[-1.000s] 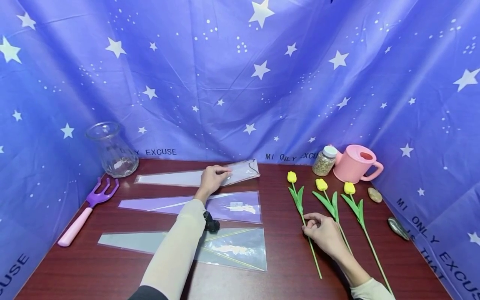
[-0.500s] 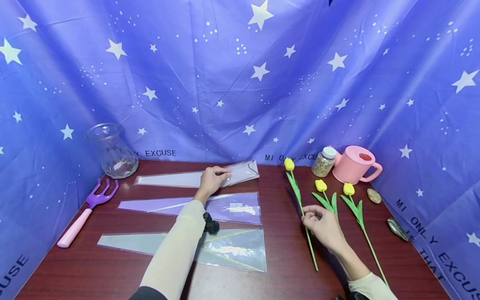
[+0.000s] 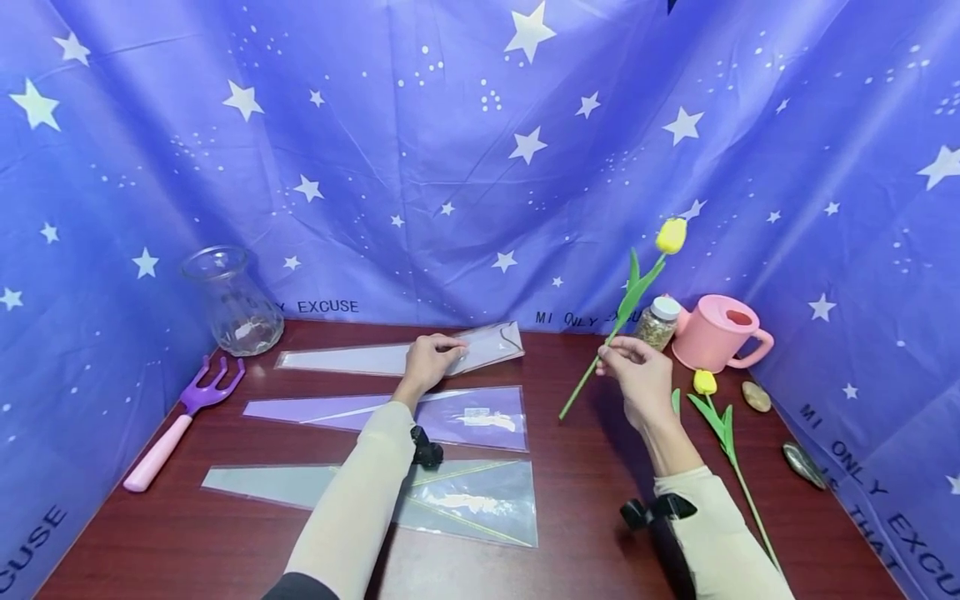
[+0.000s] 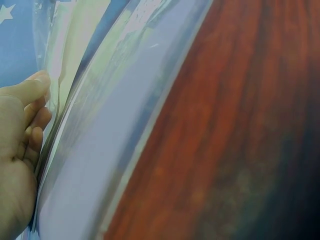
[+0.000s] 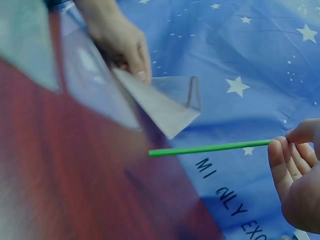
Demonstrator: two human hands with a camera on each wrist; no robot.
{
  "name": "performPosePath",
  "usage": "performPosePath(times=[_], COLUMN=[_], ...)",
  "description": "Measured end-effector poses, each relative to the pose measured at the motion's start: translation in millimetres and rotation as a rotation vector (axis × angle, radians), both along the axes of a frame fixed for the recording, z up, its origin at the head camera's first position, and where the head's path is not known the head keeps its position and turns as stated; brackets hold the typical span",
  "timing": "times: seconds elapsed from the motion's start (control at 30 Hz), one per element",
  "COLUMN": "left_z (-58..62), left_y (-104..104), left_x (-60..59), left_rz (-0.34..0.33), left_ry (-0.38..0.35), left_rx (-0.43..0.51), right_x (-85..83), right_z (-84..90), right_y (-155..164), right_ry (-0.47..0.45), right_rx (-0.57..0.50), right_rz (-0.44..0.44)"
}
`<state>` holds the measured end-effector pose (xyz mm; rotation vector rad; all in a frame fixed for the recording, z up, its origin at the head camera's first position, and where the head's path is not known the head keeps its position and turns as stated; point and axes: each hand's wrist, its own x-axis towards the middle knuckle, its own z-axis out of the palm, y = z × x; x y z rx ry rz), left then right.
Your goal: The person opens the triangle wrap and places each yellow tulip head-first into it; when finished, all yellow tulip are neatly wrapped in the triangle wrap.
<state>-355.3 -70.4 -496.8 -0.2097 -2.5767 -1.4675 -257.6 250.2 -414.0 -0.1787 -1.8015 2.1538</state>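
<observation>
My left hand [image 3: 429, 362] pinches a white, tapered flower sleeve [image 3: 345, 358] near its wide right end, at the back of the table. That end is lifted, and in the right wrist view its clear layer stands apart from the white one [image 5: 162, 112]. Between thumb and fingertips, my right hand [image 3: 641, 375] holds a yellow tulip [image 3: 633, 293] by its green stem [image 5: 210, 148]. The tulip slants in the air, bloom up to the right, cut end down to the left. Another tulip [image 3: 725, 442] lies at the right; a further one is mostly hidden behind my right wrist.
A purple sleeve [image 3: 442, 417] and a grey-clear one [image 3: 480, 496] lie in front. At the left are a glass vase [image 3: 243, 308] and a hand fork [image 3: 161, 446]. A lidded jar [image 3: 657, 325], a pink watering can [image 3: 712, 333] and two stones [image 3: 756, 397] stand or lie right.
My right hand has picked up the leftmost tulip, raised it toward the back and tipped its bloom to the right. My left hand keeps its place on the white sleeve.
</observation>
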Motion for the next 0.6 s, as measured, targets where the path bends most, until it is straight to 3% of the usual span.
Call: performPosePath(times=[0.27,0.6], left_z=[0.2,0.4], left_y=[0,0], left_x=[0.6,1.1], left_rz=[-0.006,-0.006], left_ry=[0.012,0.020], left_rx=[-0.013,-0.025], right_x=[-30.2,-58.0], right_z=[9.0,-2.7], right_y=[-9,-11], right_ry=[0.075,0.077], right_rx=[-0.205,-0.280], right_rz=[-0.031,-0.113])
